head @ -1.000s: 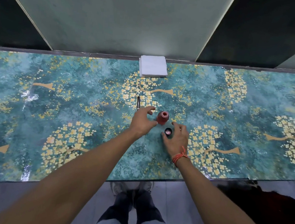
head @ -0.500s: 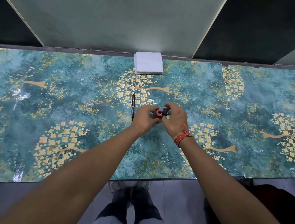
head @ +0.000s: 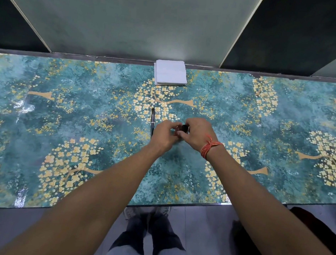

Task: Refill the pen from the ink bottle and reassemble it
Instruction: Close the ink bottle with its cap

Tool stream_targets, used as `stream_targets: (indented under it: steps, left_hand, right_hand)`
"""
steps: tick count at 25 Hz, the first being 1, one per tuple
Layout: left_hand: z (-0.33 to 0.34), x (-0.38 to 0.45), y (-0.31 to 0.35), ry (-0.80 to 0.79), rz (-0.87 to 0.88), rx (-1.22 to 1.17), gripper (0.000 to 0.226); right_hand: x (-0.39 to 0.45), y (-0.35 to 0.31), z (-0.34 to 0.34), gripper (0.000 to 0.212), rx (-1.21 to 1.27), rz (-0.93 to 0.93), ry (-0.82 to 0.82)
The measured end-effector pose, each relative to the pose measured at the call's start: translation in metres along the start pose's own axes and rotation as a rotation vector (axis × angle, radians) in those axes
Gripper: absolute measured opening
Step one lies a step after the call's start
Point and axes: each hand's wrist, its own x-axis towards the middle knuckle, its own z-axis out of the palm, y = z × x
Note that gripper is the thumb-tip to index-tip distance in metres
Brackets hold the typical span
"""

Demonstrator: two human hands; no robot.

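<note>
My left hand (head: 165, 134) is wrapped around the small red ink bottle, which is almost wholly hidden behind its fingers. The bottle's black cap (head: 185, 128) sits on the bottle's top, pinched by the fingers of my right hand (head: 198, 132). Both hands meet over the middle of the table. A slim black pen (head: 152, 121) lies flat on the table just left of my left hand, pointing away from me; its near end is hidden by that hand.
A stack of white tissues (head: 170, 75) rests at the table's far edge against the wall. The table (head: 63, 119) has a glossy teal top with yellow flower patterns. Its near edge runs just above my shoes.
My right hand picked the black cap up from the table and brought it onto the bottle. My left hand closed around the bottle, which is now covered by both hands.
</note>
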Motion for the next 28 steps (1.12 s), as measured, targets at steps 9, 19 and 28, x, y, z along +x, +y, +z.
stream_targets:
  steps: [9, 19, 28]
  left_hand:
    - [-0.004, 0.000, 0.002, -0.023, 0.011, 0.052, 0.033]
    - [-0.003, 0.004, -0.001, -0.053, 0.018, 0.124, 0.029]
    - [0.004, 0.009, -0.008, -0.018, 0.019, 0.094, 0.029]
  right_hand:
    - [-0.001, 0.004, -0.003, 0.031, 0.021, -0.026, -0.097]
    - [-0.004, 0.003, -0.009, 0.059, -0.073, 0.054, -0.101]
    - [-0.010, -0.002, -0.013, 0.038, -0.048, 0.071, -0.099]
